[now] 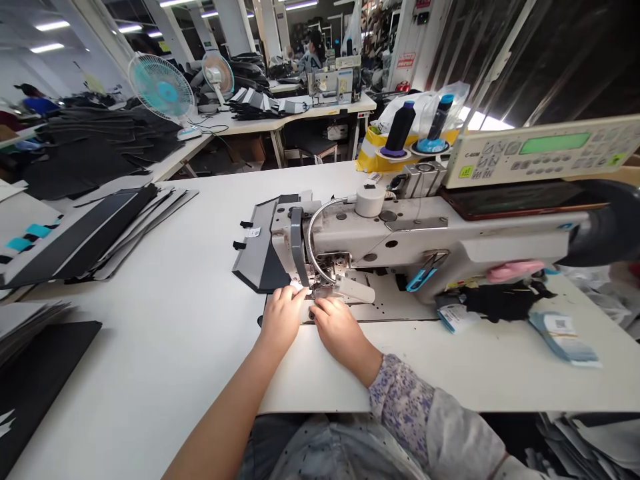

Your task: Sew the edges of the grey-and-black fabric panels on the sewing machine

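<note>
Both of my hands are at the needle area of a sewing machine [370, 230]. My left hand [283, 319] lies left of the presser foot, fingers bent and pressed together near a small white piece [297, 286]. Just right of it, my right hand [343, 333] has its fingers closed over a small dark bit by the foot. What either hand pinches is mostly hidden under the fingers. A grey panel with black edging [260, 245] lies behind and left of the machine head, with two black tabs and a white label on it.
Stacked dark panels [107, 230] lie on the left of the white table [185, 340]. Thread cones [400, 130] and a control panel [545, 152] stand behind the machine. Small snips [423, 277] hang on its body. Label bundles [565, 337] lie at right.
</note>
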`<control>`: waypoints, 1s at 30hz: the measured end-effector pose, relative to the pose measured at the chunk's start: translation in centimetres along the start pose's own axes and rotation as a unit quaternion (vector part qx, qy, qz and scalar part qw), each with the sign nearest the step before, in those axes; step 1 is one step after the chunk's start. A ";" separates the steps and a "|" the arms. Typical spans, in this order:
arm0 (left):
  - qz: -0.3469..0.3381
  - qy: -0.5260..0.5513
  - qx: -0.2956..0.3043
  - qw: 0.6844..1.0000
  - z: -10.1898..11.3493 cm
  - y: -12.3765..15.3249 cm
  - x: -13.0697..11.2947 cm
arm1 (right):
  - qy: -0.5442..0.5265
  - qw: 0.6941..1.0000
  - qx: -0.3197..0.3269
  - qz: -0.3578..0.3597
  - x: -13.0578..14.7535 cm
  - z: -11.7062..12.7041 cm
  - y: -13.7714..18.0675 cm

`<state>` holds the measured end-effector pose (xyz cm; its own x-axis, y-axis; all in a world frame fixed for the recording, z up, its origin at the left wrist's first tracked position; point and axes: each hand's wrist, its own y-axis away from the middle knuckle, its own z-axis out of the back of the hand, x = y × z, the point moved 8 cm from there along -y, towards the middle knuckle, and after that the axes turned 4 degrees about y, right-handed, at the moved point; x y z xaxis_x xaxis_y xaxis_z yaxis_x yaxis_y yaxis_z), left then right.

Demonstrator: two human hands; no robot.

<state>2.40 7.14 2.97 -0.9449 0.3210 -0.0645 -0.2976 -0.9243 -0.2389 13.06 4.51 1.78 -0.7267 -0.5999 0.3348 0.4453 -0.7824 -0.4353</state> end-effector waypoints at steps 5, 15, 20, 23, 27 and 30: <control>-0.013 0.037 -0.071 0.997 0.1 -0.7 0.5 | 0.004 1.000 0.007 -0.007 0.0 0.1 -0.3; -0.003 0.042 -0.080 0.996 -0.3 -1.8 0.9 | -0.018 0.999 -0.029 -0.007 -0.4 0.3 -0.4; 0.024 0.037 -0.027 0.999 0.4 -1.9 1.1 | -0.030 0.999 -0.030 0.003 -0.1 1.0 0.0; 0.016 0.062 0.025 0.998 1.8 1.7 1.6 | -0.028 0.999 -0.030 0.003 0.2 1.6 0.6; -0.005 0.102 0.071 0.992 3.1 12.1 2.3 | -0.028 0.999 -0.022 0.013 0.7 2.0 1.2; -0.002 0.110 0.029 0.993 4.5 20.1 3.6 | -0.029 0.999 -0.012 0.018 0.9 1.9 1.4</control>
<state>-7.59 -11.25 2.29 -0.8926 0.3564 -0.2763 -0.3147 -0.9311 -0.1843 14.01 2.56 3.09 -0.6791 -0.6368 0.3653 0.4578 -0.7563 -0.4674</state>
